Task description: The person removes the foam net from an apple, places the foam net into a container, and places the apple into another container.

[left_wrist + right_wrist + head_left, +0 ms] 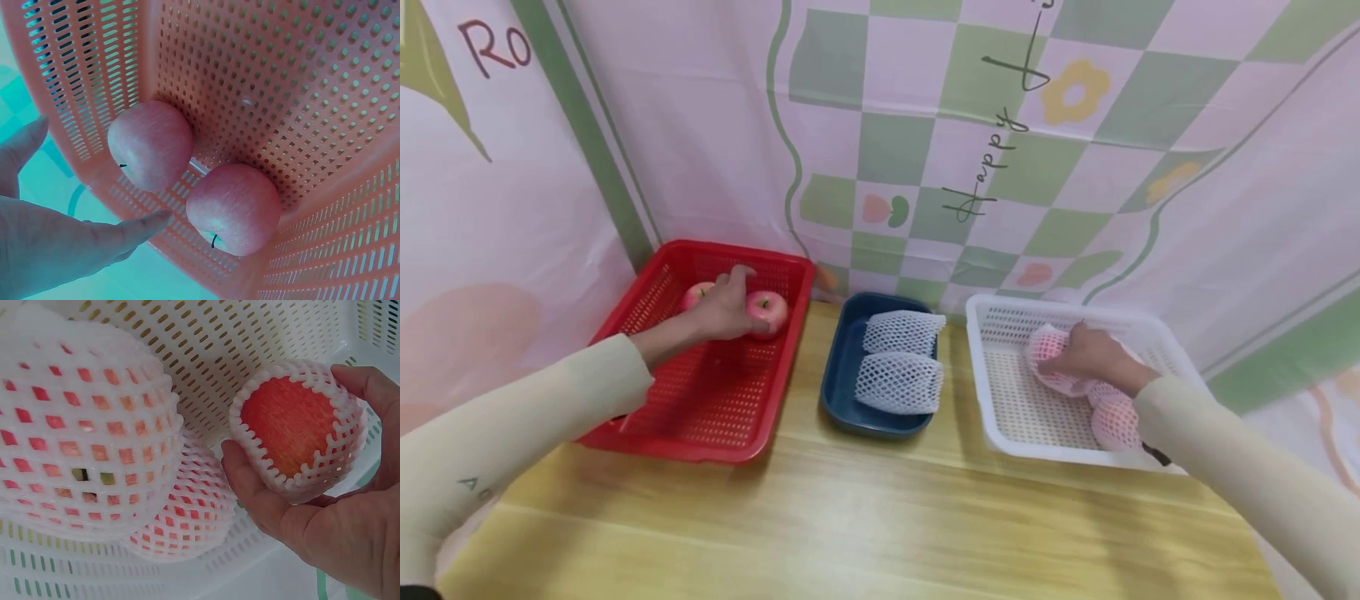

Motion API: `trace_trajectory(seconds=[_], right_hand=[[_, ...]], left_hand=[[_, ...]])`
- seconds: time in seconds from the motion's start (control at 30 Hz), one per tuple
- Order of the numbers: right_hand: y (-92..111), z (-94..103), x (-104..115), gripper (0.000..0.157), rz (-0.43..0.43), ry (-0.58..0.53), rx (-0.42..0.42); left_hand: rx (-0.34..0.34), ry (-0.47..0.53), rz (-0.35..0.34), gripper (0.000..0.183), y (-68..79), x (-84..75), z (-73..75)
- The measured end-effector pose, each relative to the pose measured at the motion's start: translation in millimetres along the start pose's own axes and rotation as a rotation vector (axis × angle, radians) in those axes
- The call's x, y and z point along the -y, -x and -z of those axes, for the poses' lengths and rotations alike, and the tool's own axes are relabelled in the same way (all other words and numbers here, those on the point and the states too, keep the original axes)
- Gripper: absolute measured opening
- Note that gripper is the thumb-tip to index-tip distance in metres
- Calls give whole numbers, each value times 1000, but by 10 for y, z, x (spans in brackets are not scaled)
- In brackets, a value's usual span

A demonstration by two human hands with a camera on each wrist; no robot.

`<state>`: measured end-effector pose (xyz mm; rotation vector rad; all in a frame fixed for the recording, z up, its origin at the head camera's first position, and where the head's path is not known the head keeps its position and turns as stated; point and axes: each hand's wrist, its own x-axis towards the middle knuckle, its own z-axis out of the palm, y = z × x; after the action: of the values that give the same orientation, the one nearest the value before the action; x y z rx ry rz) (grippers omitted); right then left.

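Note:
Over the red basket (758,433), my left hand (724,308) reaches down with thumb and fingers spread. Two bare pink-red apples lie below it: one apple (234,209) on the right, the other apple (150,145) on the left. In the left wrist view the fingertips stand apart from both. My right hand (1096,357) is in the white basket (992,408), its fingers and thumb around an apple (290,425) in a white foam net. The net leaves one side of that apple bare. More netted apples (87,437) lie beside it.
Between the baskets a dark blue tray (837,392) holds two white foam nets (898,383). All three containers stand on a wooden table (880,517). A patterned cloth (895,150) hangs close behind them.

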<state>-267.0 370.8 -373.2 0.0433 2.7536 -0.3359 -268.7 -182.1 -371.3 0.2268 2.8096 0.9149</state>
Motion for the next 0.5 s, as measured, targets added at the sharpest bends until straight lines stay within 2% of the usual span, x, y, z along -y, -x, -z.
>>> trace_trajectory(seconds=[0.17,0.27,0.43,0.5], right_hand=[[100,43,16,84,57,21,-47],[139,57,27,95,108,20,-92],[228,104,78,111,162,-8,-156],[269,135,115,109,172,-11,-163]], left_hand=[[5,6,2,100,53,-44,13],[10,15,-2,101,98,-93,18],[15,7,-47,99,163,-171,6],[22,11,-64,99,189,-198,-7]])
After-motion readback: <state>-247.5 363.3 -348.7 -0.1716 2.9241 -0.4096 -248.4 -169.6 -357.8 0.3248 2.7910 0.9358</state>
